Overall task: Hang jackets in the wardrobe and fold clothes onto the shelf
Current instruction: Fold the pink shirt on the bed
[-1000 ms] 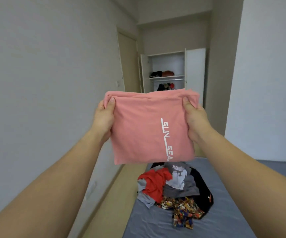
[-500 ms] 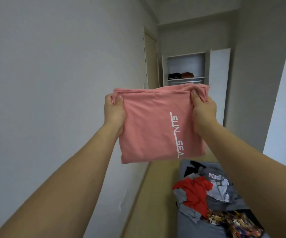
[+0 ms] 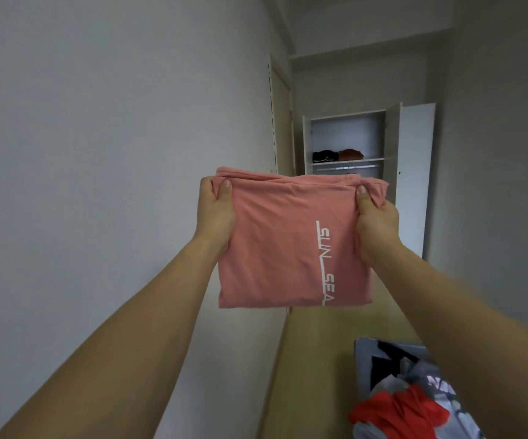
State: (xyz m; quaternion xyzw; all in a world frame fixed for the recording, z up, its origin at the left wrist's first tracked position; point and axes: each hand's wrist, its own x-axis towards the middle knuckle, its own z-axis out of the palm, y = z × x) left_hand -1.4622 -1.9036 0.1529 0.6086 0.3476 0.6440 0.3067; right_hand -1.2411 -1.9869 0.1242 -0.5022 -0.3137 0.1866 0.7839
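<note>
Over the last second my view has swung left off the bed [image 3: 364,350] toward the wardrobe [image 3: 348,137]. My left hand [image 3: 215,210] and right hand [image 3: 376,223] pinch the folded pink shirt [image 3: 288,248] by its top corners, held up ahead; I judge I'm carrying it to the shelf [image 3: 348,160].

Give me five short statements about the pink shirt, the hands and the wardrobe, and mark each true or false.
1. Both hands grip the folded pink shirt by its top corners, the left hand on one, the right hand on the other. True.
2. The shirt's print is black. False: the lettering is white.
3. The wardrobe stands open. True.
4. Its upper shelf holds no clothes. False: a dark garment and a brown garment lie on it.
5. The pink shirt rests on the bed. False: it is held in the air.
</note>
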